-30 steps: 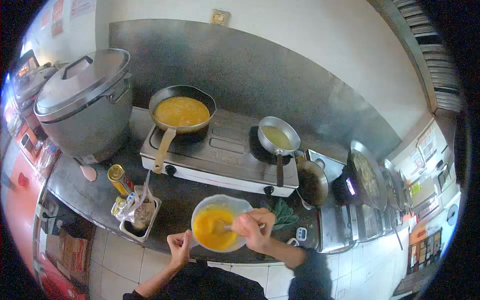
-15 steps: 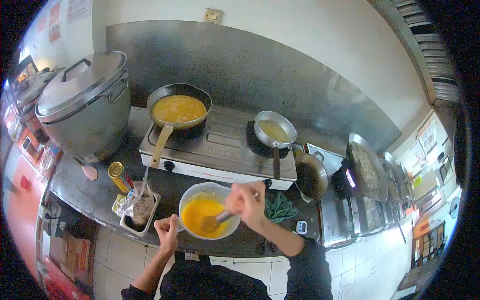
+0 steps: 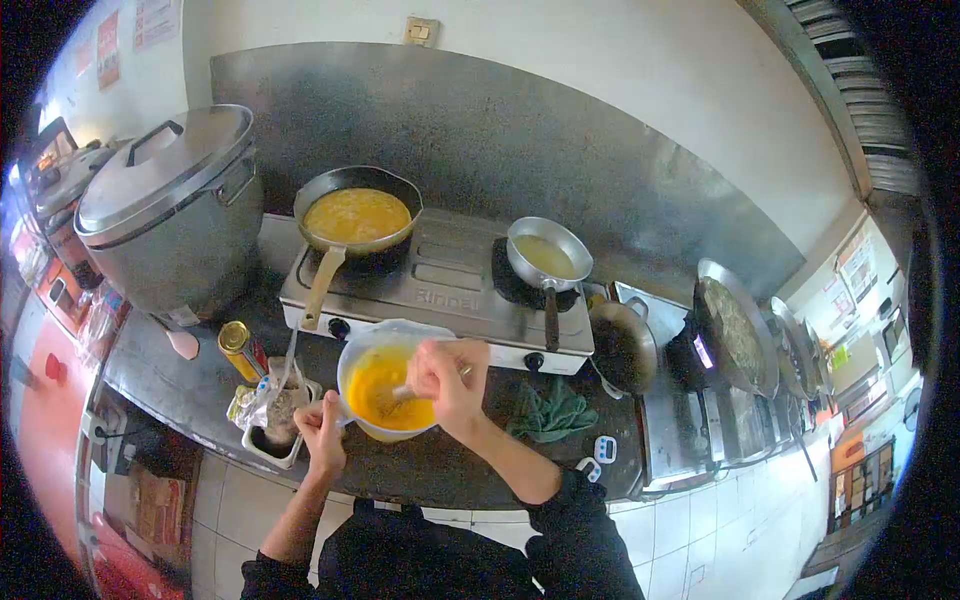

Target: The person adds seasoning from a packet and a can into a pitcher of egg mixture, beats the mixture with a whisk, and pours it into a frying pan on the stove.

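A whitish bowl (image 3: pixel 438 332) with yellow beaten liquid is raised at the stove's front edge, tilted toward me. My left hand (image 3: pixel 322 432) is closed on the bowl's handle at its left side. Over the bowl's right rim, my right hand (image 3: pixel 450 385) is wrapped round a whisk (image 3: pixel 401 394), whose wires dip into the yellow liquid. Behind, a frying pan (image 3: pixel 357 214) holding a yellow mixture sits on the left burner. A small pan (image 3: pixel 545 254) with pale liquid stands on the right burner.
Left of the stove (image 3: pixel 440 290) are a large lidded pot (image 3: pixel 175 215), a yellow can (image 3: pixel 241 350) and a metal container (image 3: pixel 272 450) with a bag. At right lie a green cloth (image 3: pixel 553 412), timers (image 3: pixel 605 449), a dark wok (image 3: pixel 622 348) and a larger wok (image 3: pixel 735 330).
The bowl and both hands have moved left and up toward the stove. The whisk has shifted within the yellow liquid, and more of the green cloth shows.
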The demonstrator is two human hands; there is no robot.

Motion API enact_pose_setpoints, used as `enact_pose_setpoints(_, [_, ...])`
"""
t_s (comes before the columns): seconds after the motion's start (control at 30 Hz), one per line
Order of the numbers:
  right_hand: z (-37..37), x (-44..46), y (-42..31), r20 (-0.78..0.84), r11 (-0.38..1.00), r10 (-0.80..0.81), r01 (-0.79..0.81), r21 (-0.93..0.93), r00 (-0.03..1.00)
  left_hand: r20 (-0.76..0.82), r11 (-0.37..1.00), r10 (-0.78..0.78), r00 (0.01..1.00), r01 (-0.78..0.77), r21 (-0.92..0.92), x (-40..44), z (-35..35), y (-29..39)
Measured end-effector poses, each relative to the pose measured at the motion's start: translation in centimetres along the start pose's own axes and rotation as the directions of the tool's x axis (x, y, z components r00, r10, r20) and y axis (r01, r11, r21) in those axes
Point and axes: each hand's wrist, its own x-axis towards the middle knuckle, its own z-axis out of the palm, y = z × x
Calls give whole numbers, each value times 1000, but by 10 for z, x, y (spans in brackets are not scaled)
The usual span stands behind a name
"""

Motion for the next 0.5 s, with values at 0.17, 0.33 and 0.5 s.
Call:
enact_pose_setpoints(0.17, [-7,19,-22,-2,983,161,-160,-93,987,-14,1000,-12,1000,12,-17,4,-7,-5])
enact_pose_setpoints(0.33, [8,10,-18,64,972,88,-72,-224,994,62,999,7,998,-4,-47,9,-4,-5])
enact_pose_setpoints(0.5, [-5,32,-23,-73,965,150,-162,-204,986,12,982,-171,985,171,-76,4,1,29])
